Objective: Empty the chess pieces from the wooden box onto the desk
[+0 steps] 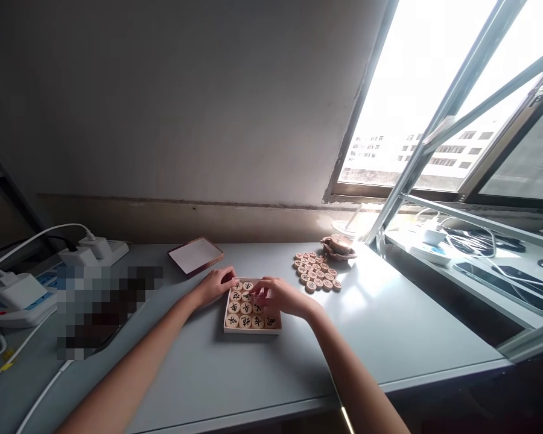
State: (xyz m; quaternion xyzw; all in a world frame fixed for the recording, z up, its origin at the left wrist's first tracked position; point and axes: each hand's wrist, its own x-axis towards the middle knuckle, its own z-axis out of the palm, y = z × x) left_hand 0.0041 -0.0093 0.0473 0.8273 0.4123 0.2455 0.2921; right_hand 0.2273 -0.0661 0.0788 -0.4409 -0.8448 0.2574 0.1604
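A small pale wooden box (252,329) sits on the grey table (271,367), filled with round wooden chess pieces (244,313) marked with black characters. My left hand (215,283) rests on the box's far left corner, fingers curled against its edge. My right hand (280,296) lies over the box's right side, fingers bent down onto the pieces; whether it pinches one is hidden. A loose group of several more round pieces (317,271) lies on the table to the right of the box.
The box's lid (195,255) lies at the back left. Power strips with chargers (95,250) and cables sit at the far left. A small brown dish (339,247) stands behind the loose pieces. An open window frame (438,199) and a shelf with cables lie to the right.
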